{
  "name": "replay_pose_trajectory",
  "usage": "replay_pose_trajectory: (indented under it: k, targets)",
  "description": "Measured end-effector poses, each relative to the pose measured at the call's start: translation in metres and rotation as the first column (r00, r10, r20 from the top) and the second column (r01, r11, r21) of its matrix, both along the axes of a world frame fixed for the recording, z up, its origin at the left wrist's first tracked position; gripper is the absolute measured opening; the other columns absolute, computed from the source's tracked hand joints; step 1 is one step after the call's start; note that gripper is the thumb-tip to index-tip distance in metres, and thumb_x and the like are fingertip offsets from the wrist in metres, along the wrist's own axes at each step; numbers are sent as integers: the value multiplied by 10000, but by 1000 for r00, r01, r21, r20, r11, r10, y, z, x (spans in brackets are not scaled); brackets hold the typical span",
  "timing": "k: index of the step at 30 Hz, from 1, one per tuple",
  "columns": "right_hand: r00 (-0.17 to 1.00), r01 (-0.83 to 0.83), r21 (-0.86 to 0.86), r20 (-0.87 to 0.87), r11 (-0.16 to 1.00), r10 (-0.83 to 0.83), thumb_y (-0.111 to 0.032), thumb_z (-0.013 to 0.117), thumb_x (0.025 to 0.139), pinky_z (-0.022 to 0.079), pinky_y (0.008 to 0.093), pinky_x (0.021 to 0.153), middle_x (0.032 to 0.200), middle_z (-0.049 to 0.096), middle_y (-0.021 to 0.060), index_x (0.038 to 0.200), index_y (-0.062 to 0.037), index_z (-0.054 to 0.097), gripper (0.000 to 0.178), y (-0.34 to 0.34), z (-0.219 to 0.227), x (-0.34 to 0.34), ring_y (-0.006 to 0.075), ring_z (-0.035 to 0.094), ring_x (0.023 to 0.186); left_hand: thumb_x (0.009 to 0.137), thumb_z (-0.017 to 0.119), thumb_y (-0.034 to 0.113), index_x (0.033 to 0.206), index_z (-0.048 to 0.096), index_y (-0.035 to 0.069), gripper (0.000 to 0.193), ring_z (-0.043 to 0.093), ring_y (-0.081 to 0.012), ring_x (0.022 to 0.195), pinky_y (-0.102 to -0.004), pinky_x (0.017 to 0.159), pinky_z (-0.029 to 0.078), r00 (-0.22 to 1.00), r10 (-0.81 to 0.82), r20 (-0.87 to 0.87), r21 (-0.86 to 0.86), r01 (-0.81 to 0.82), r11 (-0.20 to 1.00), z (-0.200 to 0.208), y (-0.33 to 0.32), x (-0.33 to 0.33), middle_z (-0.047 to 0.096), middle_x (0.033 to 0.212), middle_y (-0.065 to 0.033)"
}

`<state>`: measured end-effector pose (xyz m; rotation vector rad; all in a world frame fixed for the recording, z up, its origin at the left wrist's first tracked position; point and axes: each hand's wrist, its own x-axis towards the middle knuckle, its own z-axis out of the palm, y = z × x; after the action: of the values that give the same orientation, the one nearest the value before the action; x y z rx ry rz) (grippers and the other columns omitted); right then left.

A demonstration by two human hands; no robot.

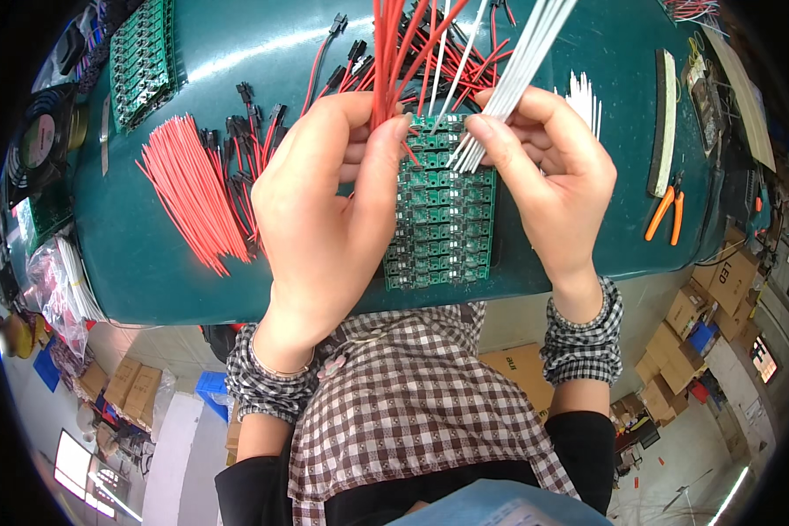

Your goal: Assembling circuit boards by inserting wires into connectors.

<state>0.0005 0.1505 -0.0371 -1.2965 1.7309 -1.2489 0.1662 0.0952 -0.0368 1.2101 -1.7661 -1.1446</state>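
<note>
My left hand [333,193] pinches a bundle of red wires [391,66] between thumb and fingers. In my right hand [548,162] a bundle of white wires [528,61] is gripped, its lower ends fanning out below the thumb. Both bundles stand over the top rows of a green circuit board panel [438,228], which lies flat near the table's front edge. A red wire end and a few thin white wires come down at the panel's top rows. Whether they are fixed there I cannot tell.
A pile of red wires [188,188] lies at left, beside black connectors [245,131]. More red leads with connectors lie behind my hands. White wires [583,101] and orange-handled cutters [666,215] are at right. Stacked green boards [142,61] stand far left on the green table [316,285].
</note>
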Motion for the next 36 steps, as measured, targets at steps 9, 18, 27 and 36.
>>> replay_pose_trajectory:
  k: [9,18,27,36]
  targets:
    - [1000,18,-83,-3,996,-18,43,665,860,543,206,654,938,647,86,971,71,606,129,6,2,4,91,637,763,910,617,-4,1048,642,-61,152,654,-91,780,-201,708,527,999,-14,-44,114,19,993,6,3,-2,685,921,-78]
    - [993,-24,-90,-120,996,13,46,675,848,524,200,643,903,654,73,944,71,616,115,3,0,6,88,641,735,914,604,-22,1033,592,-79,133,675,-157,845,-259,752,572,984,-14,-179,182,48,982,8,3,13,675,1001,-131]
    - [988,-23,-78,-155,997,10,39,701,825,538,207,640,923,664,86,1000,82,651,187,1,2,6,100,655,753,893,649,14,934,595,-48,92,650,-54,718,-178,607,505,962,25,-272,220,37,975,6,7,7,668,810,-46]
    - [994,-20,-77,-113,997,12,57,694,826,538,201,652,911,680,94,1036,95,628,224,3,0,2,100,655,756,899,639,18,947,604,-43,85,657,-62,728,-189,616,518,974,14,-227,229,39,973,2,8,6,673,819,-56]
